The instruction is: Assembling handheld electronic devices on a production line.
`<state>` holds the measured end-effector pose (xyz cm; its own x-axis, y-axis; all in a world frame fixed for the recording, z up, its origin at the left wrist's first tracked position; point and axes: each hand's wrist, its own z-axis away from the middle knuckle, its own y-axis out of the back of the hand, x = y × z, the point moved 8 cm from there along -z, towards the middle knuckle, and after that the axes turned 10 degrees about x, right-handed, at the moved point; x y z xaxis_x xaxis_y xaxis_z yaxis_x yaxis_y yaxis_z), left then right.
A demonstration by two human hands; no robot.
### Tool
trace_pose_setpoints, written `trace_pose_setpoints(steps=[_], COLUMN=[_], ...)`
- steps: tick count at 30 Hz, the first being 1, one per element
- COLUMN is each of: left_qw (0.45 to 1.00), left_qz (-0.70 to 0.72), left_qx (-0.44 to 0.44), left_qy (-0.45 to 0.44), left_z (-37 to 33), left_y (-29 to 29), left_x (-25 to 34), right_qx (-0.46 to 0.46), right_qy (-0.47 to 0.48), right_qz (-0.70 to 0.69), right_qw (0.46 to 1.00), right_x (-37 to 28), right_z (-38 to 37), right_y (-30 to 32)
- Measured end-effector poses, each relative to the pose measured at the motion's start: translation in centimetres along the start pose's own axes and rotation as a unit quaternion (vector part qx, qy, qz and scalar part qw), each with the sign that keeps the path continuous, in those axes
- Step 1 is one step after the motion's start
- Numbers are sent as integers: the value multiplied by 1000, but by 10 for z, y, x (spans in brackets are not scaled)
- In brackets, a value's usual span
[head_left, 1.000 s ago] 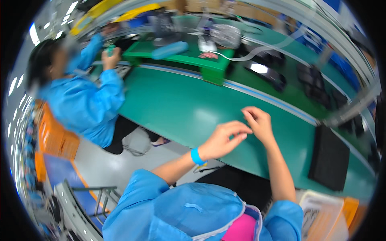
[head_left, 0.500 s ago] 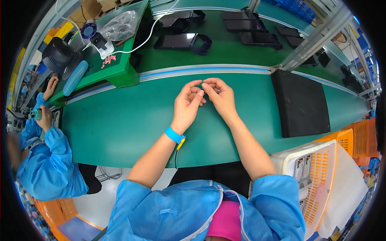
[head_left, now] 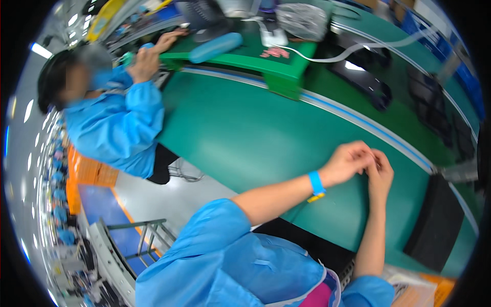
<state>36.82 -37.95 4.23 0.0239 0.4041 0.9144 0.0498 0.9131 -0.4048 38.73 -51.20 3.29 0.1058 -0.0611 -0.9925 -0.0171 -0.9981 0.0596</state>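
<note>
Green tabletop (head_left: 266,138) lies under both hands: left hand (head_left: 348,161) and right hand (head_left: 379,171) pinch something tiny (too small to tell) at three o'clock, best kept low and steady.

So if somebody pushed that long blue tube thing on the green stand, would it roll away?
Probably. The blue tube looks round and smooth, lying on its side on the green stand, so a sideways push would likely roll it. It looks rigid, not floppy. Its weight can't be judged.
</note>
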Motion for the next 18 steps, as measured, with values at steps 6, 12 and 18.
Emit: trace_pose_setpoints(steps=[6,12,18], left_qw=[999,998,997], left_qz=[33,1,-40], left_qx=[12,47,56], left_qy=[-25,-29,-38], left_z=[1,-1,0], left_y=[0,-2,-1], left_x=[2,5,6], right_qx=[-12,-5,-8], right_qy=[9,19,7], right_qz=[-18,11,-10], right_qw=[1000,1000,1000], right_x=[-5,-10,-6], right_z=[4,1,1], right_y=[-10,-11,-13])
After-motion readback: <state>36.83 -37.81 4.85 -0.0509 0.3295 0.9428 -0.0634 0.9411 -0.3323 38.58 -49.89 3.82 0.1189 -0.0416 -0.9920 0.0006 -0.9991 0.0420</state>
